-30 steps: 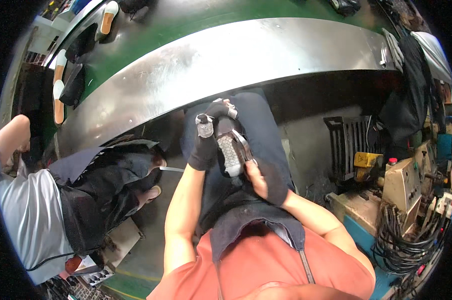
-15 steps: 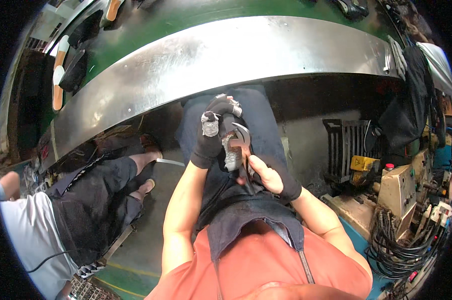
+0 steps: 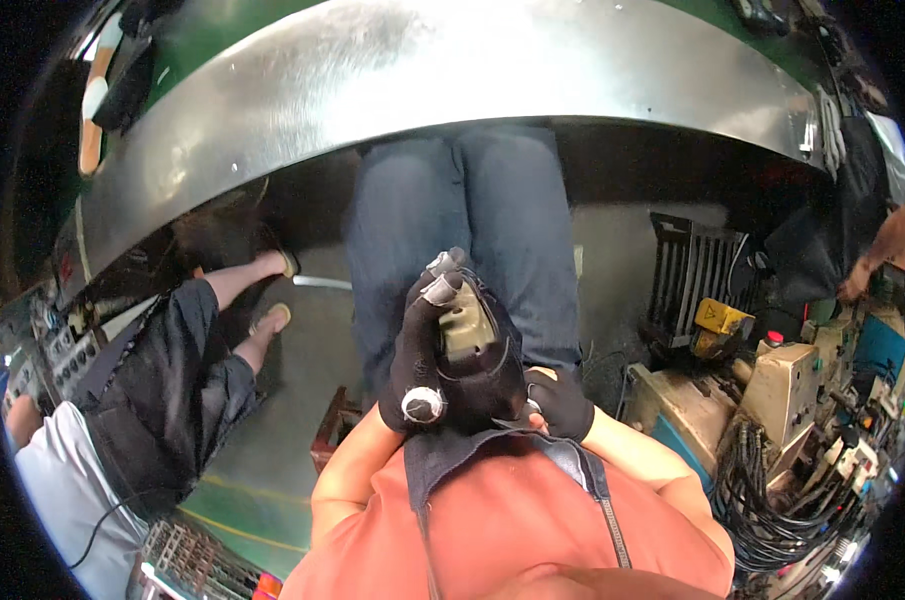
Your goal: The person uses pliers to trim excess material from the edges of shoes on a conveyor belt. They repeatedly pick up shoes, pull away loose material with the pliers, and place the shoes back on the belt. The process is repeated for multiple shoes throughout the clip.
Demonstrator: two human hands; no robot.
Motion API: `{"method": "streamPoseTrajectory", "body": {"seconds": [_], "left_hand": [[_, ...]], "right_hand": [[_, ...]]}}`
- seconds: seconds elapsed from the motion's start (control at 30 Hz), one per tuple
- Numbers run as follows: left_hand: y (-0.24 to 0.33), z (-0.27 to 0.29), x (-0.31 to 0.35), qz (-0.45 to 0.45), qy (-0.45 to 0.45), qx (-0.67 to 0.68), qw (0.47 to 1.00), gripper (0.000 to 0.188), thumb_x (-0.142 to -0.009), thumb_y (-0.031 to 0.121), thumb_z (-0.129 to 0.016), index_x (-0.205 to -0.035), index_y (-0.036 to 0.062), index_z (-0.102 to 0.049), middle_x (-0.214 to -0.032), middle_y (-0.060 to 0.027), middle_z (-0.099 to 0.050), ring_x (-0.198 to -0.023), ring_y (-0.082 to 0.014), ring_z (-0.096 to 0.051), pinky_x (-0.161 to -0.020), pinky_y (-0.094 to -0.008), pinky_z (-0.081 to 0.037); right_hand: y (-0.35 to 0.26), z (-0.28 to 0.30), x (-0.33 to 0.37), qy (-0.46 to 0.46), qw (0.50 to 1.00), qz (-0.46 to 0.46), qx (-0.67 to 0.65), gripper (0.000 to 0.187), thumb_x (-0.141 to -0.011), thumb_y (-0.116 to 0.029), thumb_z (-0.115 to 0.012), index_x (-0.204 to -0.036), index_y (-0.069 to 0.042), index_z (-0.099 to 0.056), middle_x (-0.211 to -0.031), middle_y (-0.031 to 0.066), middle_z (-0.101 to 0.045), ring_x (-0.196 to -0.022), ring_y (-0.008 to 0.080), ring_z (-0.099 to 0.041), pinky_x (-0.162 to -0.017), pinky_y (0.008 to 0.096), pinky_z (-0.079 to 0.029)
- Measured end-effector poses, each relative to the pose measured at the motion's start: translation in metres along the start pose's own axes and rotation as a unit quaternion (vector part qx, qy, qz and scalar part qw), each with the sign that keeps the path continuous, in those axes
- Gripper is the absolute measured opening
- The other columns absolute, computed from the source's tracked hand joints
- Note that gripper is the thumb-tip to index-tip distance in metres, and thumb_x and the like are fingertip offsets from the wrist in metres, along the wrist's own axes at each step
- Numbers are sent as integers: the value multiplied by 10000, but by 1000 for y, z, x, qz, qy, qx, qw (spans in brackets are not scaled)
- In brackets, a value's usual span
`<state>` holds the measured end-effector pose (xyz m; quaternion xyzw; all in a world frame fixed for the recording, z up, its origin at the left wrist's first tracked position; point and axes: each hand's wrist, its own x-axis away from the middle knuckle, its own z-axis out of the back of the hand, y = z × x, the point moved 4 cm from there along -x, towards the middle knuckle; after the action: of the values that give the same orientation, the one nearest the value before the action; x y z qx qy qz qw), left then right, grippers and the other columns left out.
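Observation:
A black shoe upper point(image 3: 482, 385) stretched over a yellowish shoe last point(image 3: 469, 325) lies above my lap, with the top of the last facing up. My left hand point(image 3: 422, 340), in a black fingerless glove with taped fingertips, is wrapped around its left side, fingers at the far end and thumb near my apron. Beside the near right end of the shoe is my right hand point(image 3: 560, 402), also in a black glove, its fingers curled in. A small pale glint shows at those fingers, but what they hold is hidden.
A metal-topped bench edge point(image 3: 372, 90) curves across the front, with a green surface beyond. Another person point(image 3: 162, 400) is at the left. On the right stand a slatted dark rack point(image 3: 702, 270), a machine box with a red button point(image 3: 787, 385) and bundled black cables point(image 3: 747, 490).
The shoe has come nearer my body and turned, showing the last instead of the sole side. My right hand has drawn back, and the curved metal tool there is out of sight.

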<state>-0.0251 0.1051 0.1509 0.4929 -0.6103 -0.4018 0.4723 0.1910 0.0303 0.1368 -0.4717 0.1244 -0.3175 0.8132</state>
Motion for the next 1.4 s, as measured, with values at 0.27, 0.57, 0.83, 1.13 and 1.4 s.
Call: {"method": "streamPoseTrajectory", "body": {"seconds": [0.27,0.57,0.83,1.13,1.4], "left_hand": [[-14,2,-7,-74,35,-81,993,622,-876,431,-569,-1321,19,-431,-1343,-181,-475,-1296,-313,-411,-1090,-443,-301],[-27,24,-73,-89,-68,109,988,843,-864,737,-281,-1221,16,-535,-1229,-165,-548,-1167,-269,-511,-1053,-432,-338],[34,12,-70,-136,-145,-32,979,651,-911,629,-347,-953,42,-623,-929,-75,-649,-920,-198,-604,-1043,-398,-328],[47,-5,-64,70,-60,167,982,296,-939,346,-552,-906,53,-579,-870,-45,-588,-838,-134,-555,-836,-298,-453],[74,-6,-110,86,16,185,979,624,-988,533,-279,-857,19,-607,-755,-28,-598,-708,-126,-534,-704,-268,-449]], "right_hand": [[15,0,1,64,997,34,1,384,-831,-365,-595,-916,8,-560,-1057,188,-559,-968,393,-576,-814,457,-481],[-50,111,-77,5,999,4,-47,195,-884,-275,-582,-932,-95,-638,-833,133,-573,-757,338,-579,-675,421,-473],[8,32,-64,66,995,76,16,364,-859,-385,-593,-953,-34,-603,-872,164,-567,-803,369,-569,-707,436,-471],[43,-18,-69,118,988,86,40,454,-838,-420,-584,-1121,-66,-606,-1168,186,-559,-1018,385,-559,-864,459,-463],[-49,75,-77,175,951,-156,-202,333,-958,-364,-468,-923,-53,-581,-779,94,-585,-697,239,-578,-665,360,-466]]}}
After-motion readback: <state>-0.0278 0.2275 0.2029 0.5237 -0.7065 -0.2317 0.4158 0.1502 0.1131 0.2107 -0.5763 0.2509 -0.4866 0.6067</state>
